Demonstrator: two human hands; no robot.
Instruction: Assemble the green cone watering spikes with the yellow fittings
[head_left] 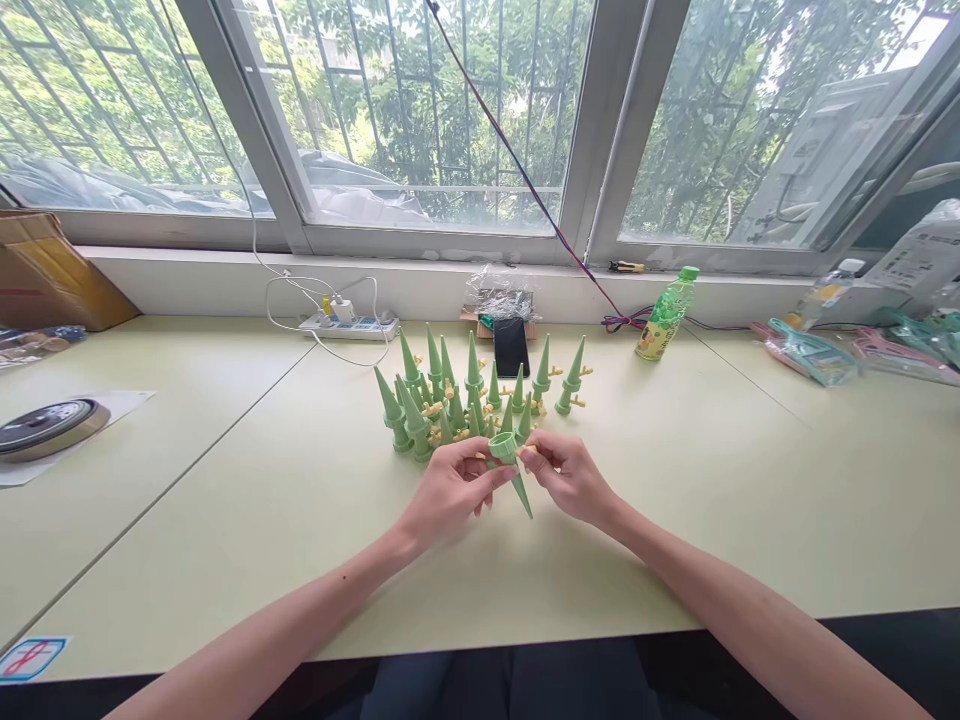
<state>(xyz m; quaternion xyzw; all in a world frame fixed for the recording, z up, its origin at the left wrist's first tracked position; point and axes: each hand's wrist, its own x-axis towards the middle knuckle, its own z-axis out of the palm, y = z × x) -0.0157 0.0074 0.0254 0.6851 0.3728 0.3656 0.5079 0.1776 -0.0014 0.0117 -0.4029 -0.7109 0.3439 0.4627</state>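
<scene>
A green plant watering spike (pixel 503 447) is held above the table, its round open collar up and its tapered tip pointing down toward me. My left hand (pixel 459 482) is closed on its body just below the collar. With thumb and fingers pinched, my right hand (pixel 568 476) grips the small yellow valve (pixel 529 452) at the spike's right side; the fingers partly hide it. Just beyond my hands stand several more green watering spikes (pixel 417 424), tips up, many with yellow valves sticking out sideways.
A black phone (pixel 511 348) leans behind the spikes, near a clear plastic wrapper (pixel 504 295). A power strip (pixel 352 327) with white cables lies back left. A green-capped bottle (pixel 667 315) stands back right. A tape roll (pixel 54 428) lies far left on the pale table (pixel 720 480).
</scene>
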